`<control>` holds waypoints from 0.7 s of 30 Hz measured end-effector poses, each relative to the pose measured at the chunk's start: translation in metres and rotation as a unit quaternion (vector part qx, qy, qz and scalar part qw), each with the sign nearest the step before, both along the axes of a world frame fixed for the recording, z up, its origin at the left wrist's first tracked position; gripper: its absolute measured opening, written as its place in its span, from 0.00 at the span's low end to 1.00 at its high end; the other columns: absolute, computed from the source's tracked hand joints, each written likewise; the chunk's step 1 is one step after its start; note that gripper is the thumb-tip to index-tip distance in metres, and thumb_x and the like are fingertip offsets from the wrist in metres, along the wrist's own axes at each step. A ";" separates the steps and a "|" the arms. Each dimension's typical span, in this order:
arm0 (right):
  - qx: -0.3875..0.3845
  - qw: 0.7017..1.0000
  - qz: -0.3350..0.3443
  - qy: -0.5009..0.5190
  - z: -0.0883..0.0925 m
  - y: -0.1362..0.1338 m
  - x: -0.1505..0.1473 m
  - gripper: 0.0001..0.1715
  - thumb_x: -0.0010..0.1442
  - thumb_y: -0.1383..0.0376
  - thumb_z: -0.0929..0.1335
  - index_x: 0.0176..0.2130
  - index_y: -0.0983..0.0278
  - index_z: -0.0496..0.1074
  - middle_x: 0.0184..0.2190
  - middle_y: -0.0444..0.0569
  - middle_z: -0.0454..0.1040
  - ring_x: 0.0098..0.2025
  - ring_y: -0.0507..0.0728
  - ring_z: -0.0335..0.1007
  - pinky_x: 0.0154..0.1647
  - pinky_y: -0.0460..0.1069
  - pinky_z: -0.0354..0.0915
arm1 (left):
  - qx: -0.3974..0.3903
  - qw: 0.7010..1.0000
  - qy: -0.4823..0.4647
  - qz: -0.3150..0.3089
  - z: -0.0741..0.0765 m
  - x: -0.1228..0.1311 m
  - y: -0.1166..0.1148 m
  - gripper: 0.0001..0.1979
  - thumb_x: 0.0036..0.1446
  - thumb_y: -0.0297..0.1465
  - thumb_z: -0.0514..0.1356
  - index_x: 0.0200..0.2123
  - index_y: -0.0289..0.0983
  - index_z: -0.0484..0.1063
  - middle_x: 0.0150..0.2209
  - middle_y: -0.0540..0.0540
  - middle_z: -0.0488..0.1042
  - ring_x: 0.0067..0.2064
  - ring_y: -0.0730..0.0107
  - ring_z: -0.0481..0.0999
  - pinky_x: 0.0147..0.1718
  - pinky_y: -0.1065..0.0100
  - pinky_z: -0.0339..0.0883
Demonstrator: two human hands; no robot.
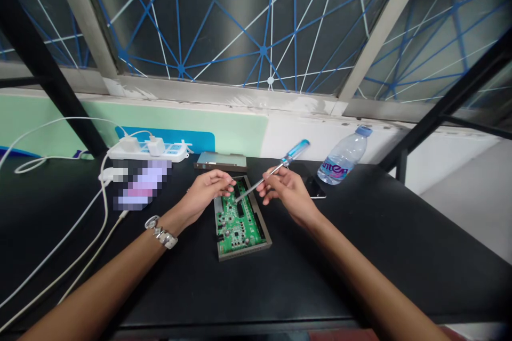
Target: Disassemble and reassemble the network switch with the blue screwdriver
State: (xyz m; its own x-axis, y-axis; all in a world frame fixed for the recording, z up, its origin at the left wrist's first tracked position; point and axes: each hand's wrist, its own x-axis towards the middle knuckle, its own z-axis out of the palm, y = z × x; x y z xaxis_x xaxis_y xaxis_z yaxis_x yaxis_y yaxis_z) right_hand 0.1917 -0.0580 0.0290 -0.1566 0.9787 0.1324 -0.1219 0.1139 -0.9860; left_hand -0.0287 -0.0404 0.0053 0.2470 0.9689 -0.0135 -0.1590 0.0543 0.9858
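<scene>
A green circuit board (240, 226) lies in a shallow grey metal housing (245, 251) on the black table. My right hand (287, 192) grips a screwdriver (294, 153) by its shaft, with the blue clear handle pointing up and right and the tip over the upper part of the board. At the housing's upper left edge, my left hand (210, 192) has its thumb and fingertips pinched together; what is between them is too small to make out. A silver bracelet circles the left wrist.
Behind the board lies a flat metal cover (222, 161). A water bottle (344, 157) and a phone (315, 188) are at the right. A power strip (150, 150) with white cables and a blurred-out object are at the left, below the window.
</scene>
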 end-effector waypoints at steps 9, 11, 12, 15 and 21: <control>0.091 0.990 -0.075 0.075 -0.002 -0.003 -0.009 0.14 0.59 0.58 0.73 0.37 0.62 0.67 0.30 0.47 0.79 0.30 0.55 0.76 0.25 0.48 0.74 | -0.124 0.979 -0.159 -0.004 -0.005 0.004 0.000 0.07 0.54 0.28 0.67 0.37 0.34 0.75 0.42 0.40 0.80 0.46 0.65 0.79 0.53 0.65 0.69; 0.097 0.989 -0.080 0.074 -0.002 -0.004 -0.010 0.13 0.59 0.58 0.72 0.37 0.62 0.67 0.30 0.47 0.79 0.31 0.54 0.76 0.25 0.48 0.74 | -0.131 0.976 -0.175 -0.004 -0.005 0.004 0.001 0.05 0.56 0.27 0.66 0.36 0.34 0.75 0.43 0.41 0.80 0.47 0.66 0.79 0.54 0.64 0.69; 0.100 0.989 -0.083 0.074 -0.002 -0.004 -0.010 0.13 0.60 0.59 0.72 0.37 0.62 0.67 0.30 0.47 0.78 0.31 0.54 0.75 0.25 0.48 0.74 | -0.131 0.976 -0.175 -0.004 -0.006 0.004 0.001 0.04 0.56 0.27 0.65 0.36 0.34 0.74 0.43 0.41 0.79 0.47 0.66 0.79 0.54 0.64 0.69; 0.108 0.987 -0.095 0.073 -0.001 -0.005 -0.010 0.12 0.61 0.59 0.72 0.37 0.62 0.67 0.31 0.47 0.78 0.32 0.54 0.75 0.25 0.48 0.74 | -0.112 0.982 -0.150 -0.006 -0.006 0.003 0.003 0.04 0.58 0.29 0.64 0.37 0.35 0.73 0.45 0.39 0.79 0.50 0.63 0.78 0.55 0.62 0.70; 0.107 0.987 -0.103 0.062 -0.003 -0.005 -0.010 0.13 0.60 0.57 0.71 0.38 0.61 0.66 0.31 0.47 0.78 0.32 0.55 0.75 0.25 0.49 0.75 | -0.105 0.983 -0.147 -0.002 -0.004 0.003 0.002 0.05 0.58 0.29 0.63 0.37 0.35 0.73 0.46 0.38 0.78 0.51 0.62 0.77 0.54 0.61 0.71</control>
